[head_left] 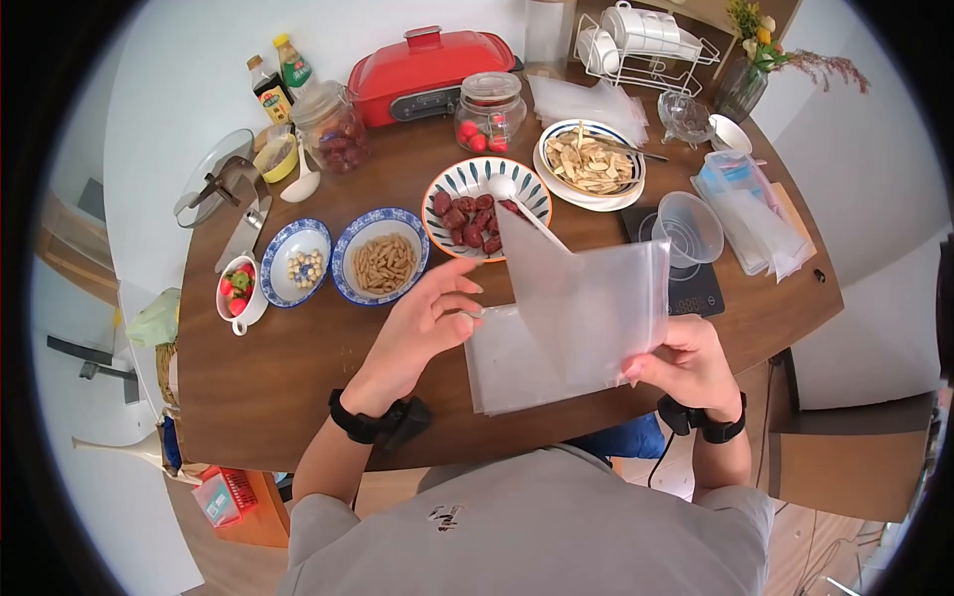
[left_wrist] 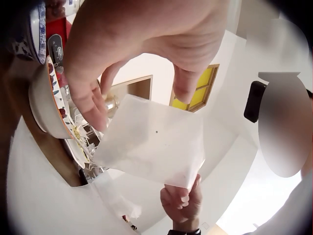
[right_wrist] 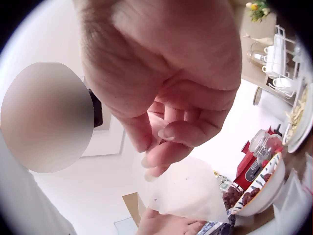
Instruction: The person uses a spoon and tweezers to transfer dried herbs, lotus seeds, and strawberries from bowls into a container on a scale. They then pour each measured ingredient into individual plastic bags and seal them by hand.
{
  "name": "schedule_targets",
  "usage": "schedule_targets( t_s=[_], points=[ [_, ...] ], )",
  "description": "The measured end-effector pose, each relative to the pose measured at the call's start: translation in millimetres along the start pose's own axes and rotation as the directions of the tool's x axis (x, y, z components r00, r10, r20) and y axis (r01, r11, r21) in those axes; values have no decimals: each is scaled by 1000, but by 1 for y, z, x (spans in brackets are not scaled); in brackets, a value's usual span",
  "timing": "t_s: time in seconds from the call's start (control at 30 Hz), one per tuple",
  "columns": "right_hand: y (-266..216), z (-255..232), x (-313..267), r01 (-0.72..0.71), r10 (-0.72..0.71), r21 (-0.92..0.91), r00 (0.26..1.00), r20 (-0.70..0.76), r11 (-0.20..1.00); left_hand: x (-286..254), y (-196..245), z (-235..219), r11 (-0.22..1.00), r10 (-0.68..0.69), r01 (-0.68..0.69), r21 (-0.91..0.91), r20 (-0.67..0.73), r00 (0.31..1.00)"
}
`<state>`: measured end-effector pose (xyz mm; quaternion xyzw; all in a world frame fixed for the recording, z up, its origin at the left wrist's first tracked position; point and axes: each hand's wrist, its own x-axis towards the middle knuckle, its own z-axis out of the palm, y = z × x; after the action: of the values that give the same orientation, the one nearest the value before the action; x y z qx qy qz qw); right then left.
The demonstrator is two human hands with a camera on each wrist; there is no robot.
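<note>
My right hand (head_left: 686, 363) pinches a translucent plastic bag (head_left: 606, 308) by its lower right corner, thumb in front. The bag is tilted up over the table's front. Below it lie more translucent bags (head_left: 492, 368), partly hidden behind the raised one. My left hand (head_left: 422, 318) is at the left edge of these bags, thumb and fingers spread apart. In the left wrist view, nothing is between the left thumb (left_wrist: 185, 88) and fingers. Behind the raised bag, a striped bowl (head_left: 452, 177) holds dried red dates (head_left: 462, 221) and a white spoon (head_left: 502, 187), partly covered.
Blue-rimmed bowls (head_left: 343, 253) and a cup of strawberries (head_left: 238, 316) stand on the left. Farther back are glass jars (head_left: 333, 119), a red cooker (head_left: 427, 74) and a bowl of dried slices (head_left: 596, 164). A clear plastic tub (head_left: 696, 233) sits on a black hot plate (head_left: 691, 293) at right.
</note>
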<state>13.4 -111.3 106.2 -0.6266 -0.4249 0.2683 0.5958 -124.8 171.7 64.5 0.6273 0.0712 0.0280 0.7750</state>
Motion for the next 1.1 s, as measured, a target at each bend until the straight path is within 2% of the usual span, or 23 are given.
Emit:
schedule_targets(
  t_s=[0.07,0.1,0.13,0.17,0.2,0.23,0.3,0.33,0.37,0.43,0.47,0.5,0.53,0.57,0.6,0.63,0.7,0.73,0.8,0.83,0.9,1.03,1.1],
  points=[
    [-4,2,6,166,-152,-105,980,129,980,0,-10,0,998,-23,25,-54,42,999],
    [-8,3,8,162,-148,-106,981,123,981,0,-13,2,993,-42,51,-105,87,995],
    [-12,4,9,220,-185,-127,953,240,967,-3,-7,15,987,0,9,-159,56,998],
    [-14,6,9,278,-215,-141,911,351,950,-6,-8,10,987,-7,18,-160,66,998],
    [-11,9,9,313,-248,-122,892,377,942,-11,-8,-1,999,-5,12,-48,136,991],
    [-13,12,7,306,-242,-126,898,366,944,-15,-8,-9,998,-9,-4,62,205,979],
    [-17,19,-1,85,-47,-184,978,202,979,-30,-3,-8,1000,19,-16,-17,207,978],
    [-12,26,-3,-21,29,-92,996,81,995,-38,-5,-8,998,-53,55,-17,76,996],
    [-5,31,-1,-28,35,-92,997,73,995,-44,-8,-7,992,-127,126,-27,-56,990],
    [7,38,3,-78,77,4,978,-195,997,-53,-16,-8,985,-170,170,-15,-97,981],
    [7,38,4,-121,90,-124,969,-230,985,-56,-17,-9,968,-249,250,-9,-120,961],
    [10,37,4,-126,94,-124,967,-237,984,-58,-19,-8,945,-325,328,-4,-143,935],
    [16,35,3,-109,48,-369,984,-169,923,-58,-20,-7,943,-329,332,-5,-136,934],
    [20,34,3,-71,23,-588,996,-88,806,-58,-22,-6,936,-349,351,-14,-154,925],
    [22,33,2,-80,31,-659,996,-86,748,-59,-24,-5,929,-368,370,-23,-173,914],
    [28,31,0,-84,34,-659,996,-88,747,-61,-29,-4,928,-370,371,-24,-169,914],
    [45,24,-6,-73,39,-765,997,-62,640,-64,-38,1,956,-200,238,171,-215,956],
    [51,22,-8,-77,43,-767,997,-64,637,-63,-38,3,956,-202,239,168,-211,956],
    [61,18,-11,-92,50,-802,996,-77,591,-61,-31,7,965,-259,261,-20,-215,942],
    [65,17,-12,-92,51,-803,996,-77,589,-58,-29,9,965,-259,260,-22,-214,942],
    [71,16,-15,-125,87,-805,992,-91,580,-53,-25,12,916,-365,306,-258,-221,904],
    [76,14,-18,-129,94,-805,991,-91,579,-33,-30,8,885,-411,354,-301,-149,900],
    [79,14,-19,-126,79,-797,992,-98,591,-20,-31,12,902,-431,429,-54,-25,902]
  ],
)
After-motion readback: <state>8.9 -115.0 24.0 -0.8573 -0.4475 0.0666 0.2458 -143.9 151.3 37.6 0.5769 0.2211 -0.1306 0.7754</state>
